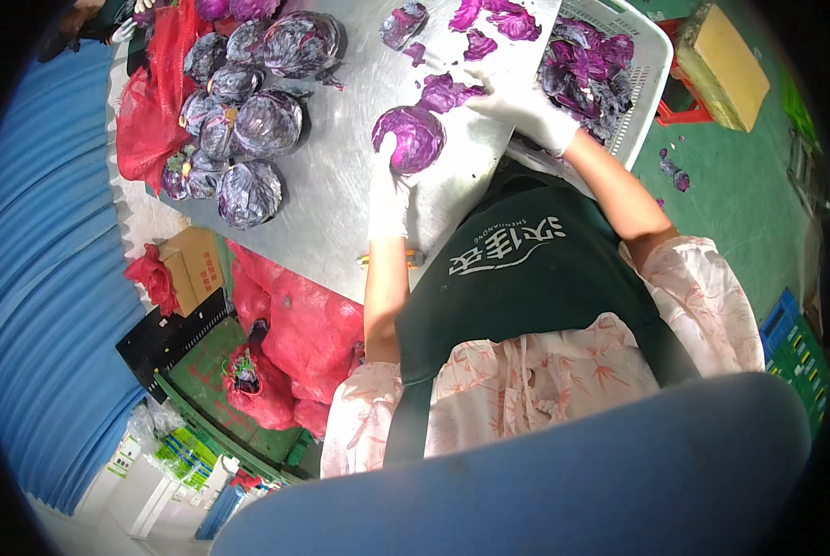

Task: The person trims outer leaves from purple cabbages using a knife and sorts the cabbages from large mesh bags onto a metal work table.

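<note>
My left hand (392, 190), in a white glove, grips a peeled, bright purple red cabbage (413, 139) on the metal table (341, 185). To its right, my gloved right hand (526, 109) has its fingers closed on the edge of a loose purple cabbage leaf (443, 94), which lies against the cabbage's upper right side. More torn leaves (512, 22) are scattered farther up the table. Several dull, unpeeled red cabbages (268, 122) are gathered at the table's left. By my left wrist, an orange and dark tool (413, 259) lies partly hidden at the table edge.
A white plastic crate (654, 74) full of leaves stands right of the table. Beyond it is a red stool (685, 97) with a yellowish block. Red mesh sacks (304, 324) and a cardboard box (192, 267) sit at lower left. Another person's gloved hand (124, 31) shows at upper left.
</note>
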Available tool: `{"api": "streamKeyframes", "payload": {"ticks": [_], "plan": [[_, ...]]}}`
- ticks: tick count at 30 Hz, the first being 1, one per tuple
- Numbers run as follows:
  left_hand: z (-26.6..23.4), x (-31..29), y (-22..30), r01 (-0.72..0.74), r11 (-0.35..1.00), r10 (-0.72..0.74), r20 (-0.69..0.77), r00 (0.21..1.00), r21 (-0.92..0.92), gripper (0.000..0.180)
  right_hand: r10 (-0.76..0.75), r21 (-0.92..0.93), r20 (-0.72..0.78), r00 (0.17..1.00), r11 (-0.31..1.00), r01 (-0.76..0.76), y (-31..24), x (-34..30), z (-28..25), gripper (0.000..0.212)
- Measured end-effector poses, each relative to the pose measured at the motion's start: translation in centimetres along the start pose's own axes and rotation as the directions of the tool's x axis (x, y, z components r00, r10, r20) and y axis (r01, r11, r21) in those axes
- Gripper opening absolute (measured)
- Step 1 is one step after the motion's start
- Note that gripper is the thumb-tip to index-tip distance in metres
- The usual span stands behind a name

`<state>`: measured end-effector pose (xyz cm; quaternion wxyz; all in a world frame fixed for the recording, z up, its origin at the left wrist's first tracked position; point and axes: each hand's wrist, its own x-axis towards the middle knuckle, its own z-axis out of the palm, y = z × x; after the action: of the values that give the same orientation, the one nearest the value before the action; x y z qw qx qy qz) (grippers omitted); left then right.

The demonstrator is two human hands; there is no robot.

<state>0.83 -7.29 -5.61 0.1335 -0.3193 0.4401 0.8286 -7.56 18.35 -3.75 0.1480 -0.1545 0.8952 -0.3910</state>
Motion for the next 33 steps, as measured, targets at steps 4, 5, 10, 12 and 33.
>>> {"api": "streamKeyframes", "payload": {"ticks": [4, 5, 10, 12, 33], "plan": [[2.8, 0.2, 0.0, 0.135, 0.985, -0.127, 0.082, 0.989, -0.107, 0.083, -0.247, 0.135, -0.025, 0.969, 0.959, 0.248, -1.1, 0.8, 4.4, 0.036], [2.9, 0.3, 0.0, 0.155, 0.978, -0.141, 0.105, 0.984, -0.137, 0.083, -0.178, 0.264, 0.053, 0.983, 0.952, 0.158, -0.9, 1.2, 4.0, 0.033], [0.9, 0.6, 0.9, 0.130, 0.991, -0.132, 0.099, 0.986, 0.031, 0.069, -0.059, 0.251, 0.023, 0.998, 0.967, 0.051, 2.2, 3.5, 2.0, 0.026], [1.6, 0.1, 2.2, 0.066, 0.983, -0.090, 0.138, 0.986, 0.173, 0.060, 0.034, 0.123, -0.152, 0.988, 0.992, -0.015, 3.1, 3.6, 0.3, 0.028], [6.1, -0.7, -0.1, -0.502, 0.494, 0.515, 0.226, 0.827, 0.710, 0.113, -0.442, -0.407, -0.345, 0.828, 0.865, 0.292, 0.3, -1.4, 4.2, 0.017]]}}
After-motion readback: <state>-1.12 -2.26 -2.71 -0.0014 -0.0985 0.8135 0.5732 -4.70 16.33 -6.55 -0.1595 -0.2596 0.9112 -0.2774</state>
